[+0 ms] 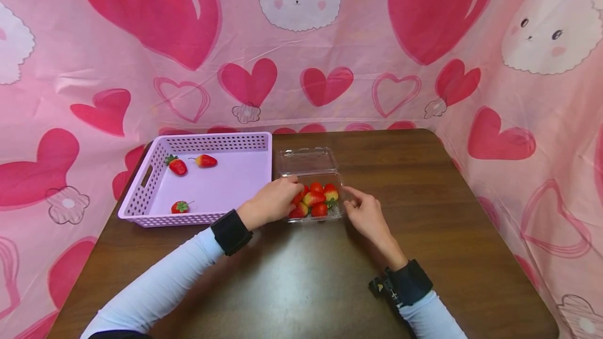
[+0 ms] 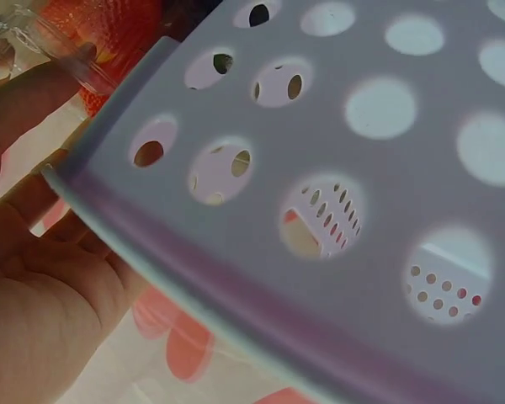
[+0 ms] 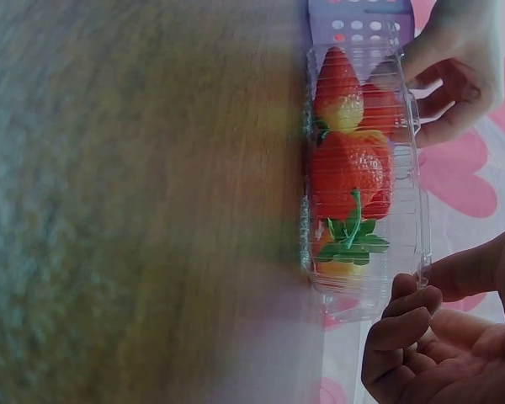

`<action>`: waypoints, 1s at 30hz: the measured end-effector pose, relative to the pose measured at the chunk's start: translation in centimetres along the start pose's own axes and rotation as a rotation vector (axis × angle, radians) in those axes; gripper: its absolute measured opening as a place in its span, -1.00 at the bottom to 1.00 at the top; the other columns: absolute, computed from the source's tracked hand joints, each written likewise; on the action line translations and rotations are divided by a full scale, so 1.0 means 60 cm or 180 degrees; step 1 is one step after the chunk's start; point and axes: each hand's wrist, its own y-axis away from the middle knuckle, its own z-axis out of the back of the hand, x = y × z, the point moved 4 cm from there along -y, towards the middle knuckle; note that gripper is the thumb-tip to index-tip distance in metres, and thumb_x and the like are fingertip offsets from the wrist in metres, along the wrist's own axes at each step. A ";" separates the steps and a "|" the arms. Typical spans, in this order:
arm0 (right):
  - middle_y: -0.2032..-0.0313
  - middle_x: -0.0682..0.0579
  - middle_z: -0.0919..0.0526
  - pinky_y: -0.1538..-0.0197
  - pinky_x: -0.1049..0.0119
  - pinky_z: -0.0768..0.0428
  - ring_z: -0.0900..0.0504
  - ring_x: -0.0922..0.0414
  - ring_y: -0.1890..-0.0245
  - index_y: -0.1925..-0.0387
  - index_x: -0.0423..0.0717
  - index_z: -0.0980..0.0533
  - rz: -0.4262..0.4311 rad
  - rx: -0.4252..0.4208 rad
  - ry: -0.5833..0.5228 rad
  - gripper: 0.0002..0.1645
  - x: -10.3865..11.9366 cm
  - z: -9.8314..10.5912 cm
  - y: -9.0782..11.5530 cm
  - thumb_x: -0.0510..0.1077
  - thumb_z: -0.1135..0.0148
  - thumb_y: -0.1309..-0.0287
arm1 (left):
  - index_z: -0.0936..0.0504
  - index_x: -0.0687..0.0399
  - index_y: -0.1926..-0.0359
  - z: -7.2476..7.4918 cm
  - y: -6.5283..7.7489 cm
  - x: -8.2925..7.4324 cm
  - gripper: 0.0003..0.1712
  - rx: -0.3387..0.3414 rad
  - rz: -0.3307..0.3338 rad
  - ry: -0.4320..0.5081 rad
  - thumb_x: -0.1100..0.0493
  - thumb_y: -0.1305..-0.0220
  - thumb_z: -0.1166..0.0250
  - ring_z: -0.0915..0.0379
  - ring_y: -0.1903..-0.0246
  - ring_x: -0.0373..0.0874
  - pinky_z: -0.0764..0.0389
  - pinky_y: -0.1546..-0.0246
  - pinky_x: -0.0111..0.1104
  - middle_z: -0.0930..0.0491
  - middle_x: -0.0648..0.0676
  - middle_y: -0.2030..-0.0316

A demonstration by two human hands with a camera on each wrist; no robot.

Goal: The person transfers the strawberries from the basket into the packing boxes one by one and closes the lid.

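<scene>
In one tray (image 1: pixel 235 182), three strawberries (image 1: pixel 205 160), one box (image 1: pixel 308 161) alongside — right fingers (image 3: pixel 467 271) pinching rim, left fingers (image 2: pixel 38 99) — hold unclear.

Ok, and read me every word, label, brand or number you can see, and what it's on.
None: no readable text shows.
The clear container and lilac basket show no label; the backdrop carries only drawings.
Any marking on the black device at the right wrist is too small to read.
</scene>
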 end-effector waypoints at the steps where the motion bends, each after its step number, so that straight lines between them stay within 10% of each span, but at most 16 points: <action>1: 0.51 0.00 -0.48 0.47 0.28 -0.41 -0.40 0.07 0.57 -0.33 -0.17 -0.57 0.0002 0.0001 0.0001 -0.50 0.000 0.000 0.000 -0.27 -0.22 -0.40 | -0.75 0.17 0.04 0.000 0.000 0.000 -0.67 -0.0001 -0.0004 0.0004 0.22 -0.19 -0.58 -0.62 0.26 0.00 -0.73 0.14 -0.17 -0.62 0.12 0.21; 30: 0.51 -0.01 -0.50 0.48 0.28 -0.42 -0.40 0.07 0.58 -0.33 -0.16 -0.57 -0.0033 -0.0020 -0.0010 -0.51 -0.001 -0.002 -0.002 -0.26 -0.23 -0.40 | -0.74 0.17 0.00 0.002 0.003 0.006 -0.62 0.0067 -0.0013 -0.0026 0.24 -0.15 -0.60 -0.62 0.23 0.01 -0.72 0.07 -0.15 -0.65 0.15 0.17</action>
